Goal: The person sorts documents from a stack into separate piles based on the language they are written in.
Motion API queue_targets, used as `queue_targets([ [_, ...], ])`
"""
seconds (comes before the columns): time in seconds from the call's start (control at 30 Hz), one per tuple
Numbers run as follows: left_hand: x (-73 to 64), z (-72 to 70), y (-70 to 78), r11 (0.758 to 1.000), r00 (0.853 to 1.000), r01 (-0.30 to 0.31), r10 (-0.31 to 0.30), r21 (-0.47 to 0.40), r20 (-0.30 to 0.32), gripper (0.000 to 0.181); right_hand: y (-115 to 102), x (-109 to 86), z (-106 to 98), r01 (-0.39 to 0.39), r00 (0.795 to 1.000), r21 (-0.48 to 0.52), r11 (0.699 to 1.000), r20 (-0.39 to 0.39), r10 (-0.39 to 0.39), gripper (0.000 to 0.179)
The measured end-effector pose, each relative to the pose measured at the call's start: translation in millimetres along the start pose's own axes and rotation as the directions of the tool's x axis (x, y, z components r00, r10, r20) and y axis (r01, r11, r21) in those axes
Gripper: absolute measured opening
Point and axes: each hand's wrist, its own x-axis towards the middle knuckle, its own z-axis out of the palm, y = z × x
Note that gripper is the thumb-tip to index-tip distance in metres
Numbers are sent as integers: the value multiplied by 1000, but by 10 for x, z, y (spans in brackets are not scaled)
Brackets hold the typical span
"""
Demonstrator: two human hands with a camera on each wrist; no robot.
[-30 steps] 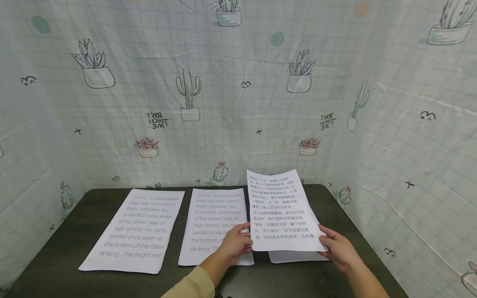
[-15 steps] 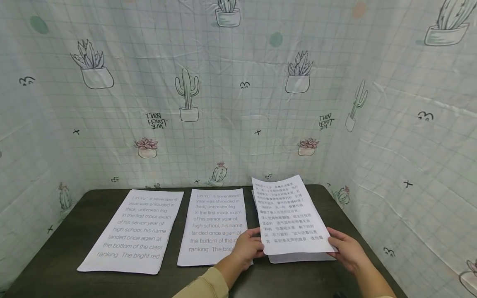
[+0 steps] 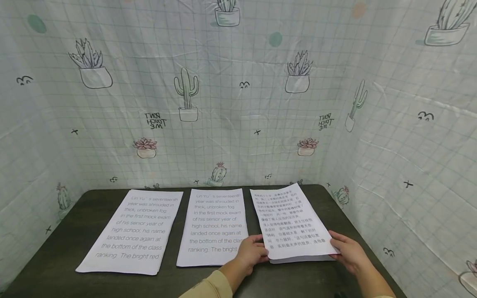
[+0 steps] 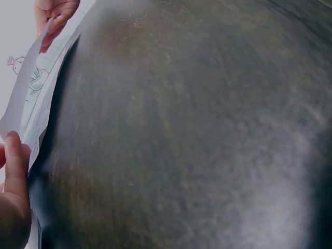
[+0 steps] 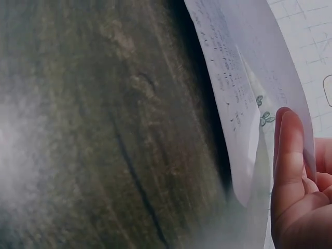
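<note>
A white sheet of paper point(image 3: 288, 225) printed with Chinese text is held by its near corners, tilted slightly above another paper point(image 3: 302, 260) on the right of the table. My left hand point(image 3: 250, 253) pinches the left corner, close to the middle stack of English-printed sheets point(image 3: 212, 225). At the right corner, my right hand point(image 3: 349, 250) pinches the same sheet. In the left wrist view, the sheet point(image 4: 19, 98) bows between both hands. The right wrist view shows my right fingers point(image 5: 289, 150) under the raised sheet, with printed paper point(image 5: 223, 88) lying beneath.
Another stack of English-printed sheets point(image 3: 130, 231) lies on the left of the dark table point(image 3: 164, 283). A light cloth curtain point(image 3: 231, 103) with cactus drawings encloses the back and sides.
Both hands have brought the Chinese-printed sheet lower and slightly to the right. Its far edge has dropped, now lining up with the paper beneath. The other two stacks stay put.
</note>
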Motion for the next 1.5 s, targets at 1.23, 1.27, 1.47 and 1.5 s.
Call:
queue_targets([
  [1.23,-186,-42,246,975,997,-73,63,210,53,64,-103,-22,61,22,993,-219,976,-105,-46,60],
  [1.27,-181,-66,256,977,996,-73,62,198,64,65,-115,-23,70,25,994,-223,974,-100,-48,60],
  [1.47,-153,-256,297,985,996,-69,59,157,69,71,-205,-33,178,53,994,-249,967,-80,-75,63],
  [1.5,-147,-295,307,986,996,-70,61,152,62,71,-220,-35,206,56,994,-250,967,-80,-78,63],
])
